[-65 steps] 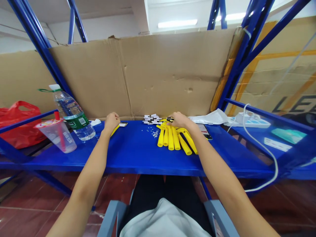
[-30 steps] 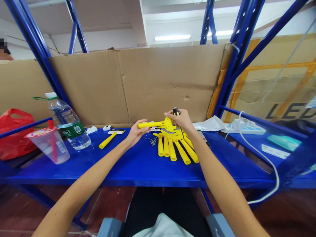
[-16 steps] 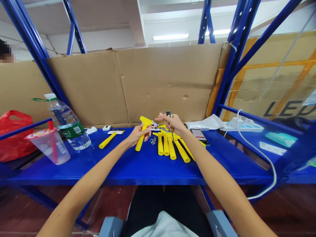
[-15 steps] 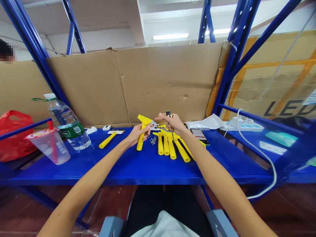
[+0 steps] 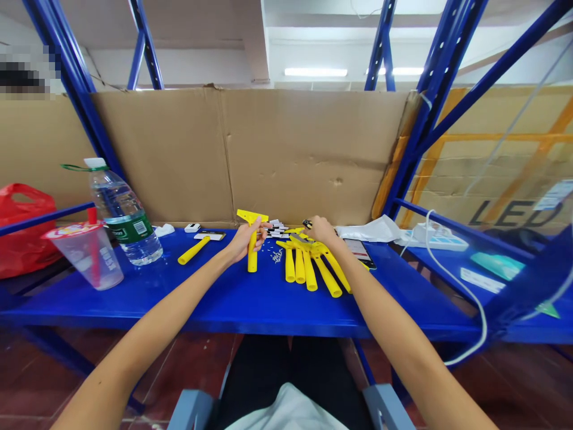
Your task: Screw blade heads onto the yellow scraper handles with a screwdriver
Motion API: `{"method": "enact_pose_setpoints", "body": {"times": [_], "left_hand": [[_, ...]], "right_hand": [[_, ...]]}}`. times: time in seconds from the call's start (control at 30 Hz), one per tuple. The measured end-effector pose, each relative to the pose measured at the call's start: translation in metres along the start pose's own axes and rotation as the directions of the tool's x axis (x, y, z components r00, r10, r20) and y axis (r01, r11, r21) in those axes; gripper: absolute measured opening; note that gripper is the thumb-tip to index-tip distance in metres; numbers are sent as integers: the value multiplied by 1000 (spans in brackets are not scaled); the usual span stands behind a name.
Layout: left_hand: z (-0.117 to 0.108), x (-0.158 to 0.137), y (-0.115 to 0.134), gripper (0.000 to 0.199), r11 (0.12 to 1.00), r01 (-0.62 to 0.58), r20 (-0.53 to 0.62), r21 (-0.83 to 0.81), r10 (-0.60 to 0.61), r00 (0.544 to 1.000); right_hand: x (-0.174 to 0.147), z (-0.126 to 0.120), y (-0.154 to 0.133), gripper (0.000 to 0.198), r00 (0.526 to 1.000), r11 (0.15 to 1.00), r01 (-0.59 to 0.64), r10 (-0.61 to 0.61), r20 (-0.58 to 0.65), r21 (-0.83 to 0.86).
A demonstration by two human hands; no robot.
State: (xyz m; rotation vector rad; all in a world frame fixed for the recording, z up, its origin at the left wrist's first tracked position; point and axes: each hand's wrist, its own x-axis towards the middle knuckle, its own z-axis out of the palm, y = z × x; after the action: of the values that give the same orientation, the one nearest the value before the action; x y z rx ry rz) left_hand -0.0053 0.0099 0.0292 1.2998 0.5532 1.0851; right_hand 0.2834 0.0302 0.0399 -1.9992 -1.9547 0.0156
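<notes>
My left hand (image 5: 244, 240) is closed around the handle of a yellow T-shaped scraper (image 5: 252, 257), its wide head up and the hollow handle end down. My right hand (image 5: 323, 232) is curled over the pile on the right. From its left side pokes the dark end of a screwdriver (image 5: 307, 224); the rest of that tool is hidden. Beneath and in front of this hand several yellow scrapers (image 5: 312, 275) lie in a fan, handles toward me. A scatter of small screws (image 5: 276, 255) lies between the hands, with small white and dark strips (image 5: 278, 227) behind.
A lone yellow handle (image 5: 194, 251) lies left on the blue table (image 5: 224, 310). Farther left stand a water bottle (image 5: 129, 221) and a plastic cup (image 5: 89, 257). A phone (image 5: 359, 251), white bag (image 5: 371, 230) and power strip (image 5: 441, 237) are right. Cardboard (image 5: 286, 155) walls the back.
My left hand has shifted slightly left with the scraper. My right hand has moved a little right and turned over, so the screwdriver's shaft no longer shows. The view has tilted slightly.
</notes>
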Motion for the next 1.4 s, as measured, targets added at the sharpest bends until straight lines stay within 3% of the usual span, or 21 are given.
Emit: {"method": "enact_pose_setpoints", "body": {"times": [0.13,0.2,0.5,0.83,1.03,1.27,1.4], "left_hand": [[-1,2,-2,55,1000,29,-19,5,-29,999],[-2,2,-4,54,999,42,-27,8,-42,999],[-9,4,-12,57,996,64,13,55,-65,998],[-10,4,-15,60,995,82,35,49,-84,996],[-9,3,-14,58,995,94,28,43,-95,995],[-7,3,-16,60,993,98,28,66,-100,995],[-6,3,-16,61,992,102,24,78,-105,994]], "right_hand": [[30,9,-1,67,991,997,56,-50,127,-44],[44,12,0,69,978,994,98,-87,192,-48],[62,17,15,33,925,984,177,-162,345,-12],[63,12,21,29,932,983,166,-181,315,76],[70,-5,34,21,887,984,171,-173,428,44],[69,-4,32,37,870,987,162,-147,471,8],[65,-8,27,50,892,984,174,-168,421,23]]}}
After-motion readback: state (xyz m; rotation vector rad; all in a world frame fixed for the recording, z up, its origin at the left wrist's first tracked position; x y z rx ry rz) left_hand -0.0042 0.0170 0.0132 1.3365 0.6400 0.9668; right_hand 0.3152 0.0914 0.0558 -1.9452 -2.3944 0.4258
